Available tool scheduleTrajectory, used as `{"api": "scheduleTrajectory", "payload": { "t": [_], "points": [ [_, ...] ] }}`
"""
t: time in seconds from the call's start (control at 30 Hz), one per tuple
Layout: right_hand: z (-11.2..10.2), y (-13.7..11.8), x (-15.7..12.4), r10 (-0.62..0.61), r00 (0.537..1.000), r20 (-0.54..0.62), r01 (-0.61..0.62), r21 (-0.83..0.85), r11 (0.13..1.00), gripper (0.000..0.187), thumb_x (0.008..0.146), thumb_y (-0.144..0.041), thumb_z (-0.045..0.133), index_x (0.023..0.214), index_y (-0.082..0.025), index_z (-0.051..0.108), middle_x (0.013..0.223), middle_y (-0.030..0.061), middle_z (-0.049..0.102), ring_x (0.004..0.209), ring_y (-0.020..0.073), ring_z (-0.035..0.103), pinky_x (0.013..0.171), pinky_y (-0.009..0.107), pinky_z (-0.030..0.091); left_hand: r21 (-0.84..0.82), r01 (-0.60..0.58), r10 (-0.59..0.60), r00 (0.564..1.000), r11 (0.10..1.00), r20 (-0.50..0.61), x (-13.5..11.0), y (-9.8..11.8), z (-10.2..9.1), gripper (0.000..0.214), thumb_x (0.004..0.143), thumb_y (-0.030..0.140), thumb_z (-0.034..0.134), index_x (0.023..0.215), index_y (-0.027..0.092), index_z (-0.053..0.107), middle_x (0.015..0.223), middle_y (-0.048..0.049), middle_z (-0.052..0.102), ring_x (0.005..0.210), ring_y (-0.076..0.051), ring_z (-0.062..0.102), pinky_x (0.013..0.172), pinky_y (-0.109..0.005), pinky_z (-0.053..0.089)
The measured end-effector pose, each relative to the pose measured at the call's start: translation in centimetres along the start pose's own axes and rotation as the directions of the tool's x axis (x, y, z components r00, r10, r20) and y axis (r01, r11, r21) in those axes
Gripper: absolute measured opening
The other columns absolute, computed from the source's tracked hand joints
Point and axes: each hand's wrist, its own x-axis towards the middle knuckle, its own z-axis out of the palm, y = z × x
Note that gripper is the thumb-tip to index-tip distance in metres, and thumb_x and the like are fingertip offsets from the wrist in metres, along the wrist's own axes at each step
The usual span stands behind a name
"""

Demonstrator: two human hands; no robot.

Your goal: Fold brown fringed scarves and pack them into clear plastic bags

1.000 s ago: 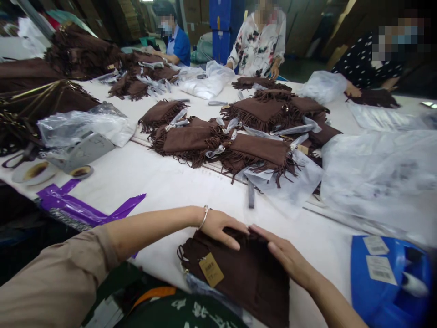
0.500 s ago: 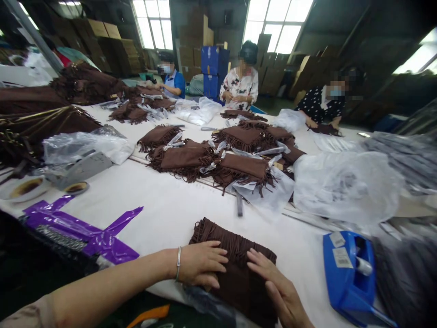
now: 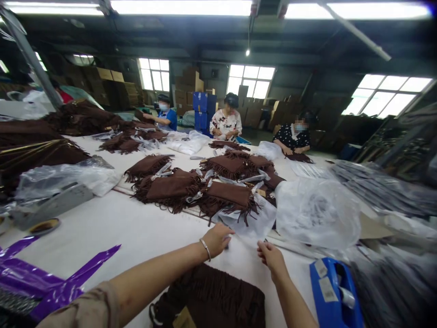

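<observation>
A dark brown fringed bag (image 3: 225, 296) lies on the white table in front of me, a tan tag (image 3: 184, 318) at its near end. My left hand (image 3: 218, 239) reaches past it, fingers curled together, over the end of a small grey strip (image 3: 226, 246). What these fingers hold is hidden. My right hand (image 3: 271, 257) is closed in a pinch, a tiny dark bit showing at its fingertips that I cannot make out. Just beyond both hands, a clear plastic sheet or bag (image 3: 254, 223) lies under more brown fringed bags (image 3: 227, 193).
A blue tape dispenser (image 3: 336, 294) stands at right, by a big clear plastic bag (image 3: 317, 214). Purple tape (image 3: 37, 278) and a tape roll (image 3: 43, 226) are at left. Co-workers sit across the table, one in a floral top (image 3: 225, 124).
Both hands have left the fringed bag, where they lay spread, and moved forward to the plastic with fingers closed. The view has tilted up; the bag's tan tag now shows.
</observation>
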Motion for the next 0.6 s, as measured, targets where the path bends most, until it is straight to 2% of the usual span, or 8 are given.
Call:
{"api": "scheduleTrajectory", "payload": {
  "t": [0.13,0.17,0.27,0.33,0.43,0.53,0.6],
  "points": [
    [-0.7,-4.1,-1.4,-0.103,0.995,-0.010,0.104,0.122,0.987,0.042,0.067,-0.054,0.068,0.078,-0.014,0.059,0.068,0.0018,0.062,0.060,0.0109,0.054,0.053,0.020,0.044,0.255,-0.116,0.103,0.993,0.960,0.064,4.1,0.2,1.8,0.056,0.076,0.020,0.065,0.128,0.014,0.046,0.119,-0.0114,0.054,0.112,-0.027,0.044,0.095,-0.042,0.041],
    [-1.2,-5.0,-2.1,-0.120,0.993,-0.014,0.121,0.141,0.983,0.042,0.068,-0.054,0.068,0.080,-0.015,0.059,0.069,0.0010,0.062,0.061,0.0103,0.054,0.055,0.019,0.045,0.301,-0.132,0.119,0.991,0.944,0.064,4.8,0.5,1.9,0.054,0.078,0.021,0.064,0.128,0.014,0.045,0.119,-0.0116,0.053,0.113,-0.028,0.043,0.093,-0.043,0.041],
    [-3.4,-6.2,-4.9,-0.122,0.991,-0.053,0.131,0.232,0.964,0.041,0.067,-0.052,0.071,0.084,-0.017,0.058,0.071,-0.0015,0.061,0.064,0.0088,0.054,0.057,0.017,0.047,0.374,-0.209,0.203,0.978,0.904,0.056,5.9,1.6,1.3,0.022,0.088,0.019,0.049,0.108,0.014,0.055,0.102,-0.0086,0.057,0.102,-0.024,0.047,0.086,-0.039,0.042],
    [-5.1,-5.2,-6.8,-0.075,0.996,-0.054,0.088,0.316,0.945,0.039,0.065,-0.048,0.075,0.086,-0.019,0.058,0.071,-0.0024,0.061,0.064,0.0083,0.055,0.059,0.016,0.048,0.387,-0.286,0.292,0.955,0.876,0.046,5.2,2.1,0.7,0.017,0.092,0.019,0.040,0.095,0.015,0.057,0.091,-0.0072,0.056,0.092,-0.022,0.048,0.081,-0.036,0.042],
    [-6.6,-1.5,-9.0,0.052,0.998,0.019,-0.055,0.444,0.895,0.039,0.060,-0.046,0.080,0.082,-0.021,0.060,0.070,-0.0016,0.063,0.063,0.0095,0.057,0.059,0.017,0.051,0.387,-0.373,0.377,0.924,0.843,0.070,2.7,2.7,0.4,0.016,0.092,0.018,0.040,0.089,0.014,0.055,0.086,-0.0075,0.054,0.084,-0.020,0.046,0.073,-0.034,0.041],
    [-5.5,2.3,-11.0,0.146,0.980,0.135,-0.196,0.516,0.834,0.050,0.057,-0.058,0.077,0.088,-0.021,0.063,0.078,0.0036,0.067,0.067,0.0147,0.062,0.063,0.026,0.055,0.365,-0.403,0.368,0.915,0.840,0.163,0.0,3.6,0.9,0.007,0.085,0.015,0.048,0.079,0.014,0.053,0.081,-0.0082,0.052,0.077,-0.019,0.044,0.071,-0.034,0.042],
    [-3.5,3.5,-12.6,0.152,0.960,0.237,-0.247,0.448,0.859,0.067,0.054,-0.063,0.076,0.105,-0.021,0.061,0.093,0.0088,0.068,0.071,0.0192,0.065,0.061,0.031,0.055,0.350,-0.405,0.351,0.913,0.845,0.209,-1.3,4.6,1.3,0.004,0.080,0.013,0.052,0.076,0.014,0.051,0.079,-0.0082,0.052,0.074,-0.019,0.043,0.072,-0.035,0.042]
  ]
}}
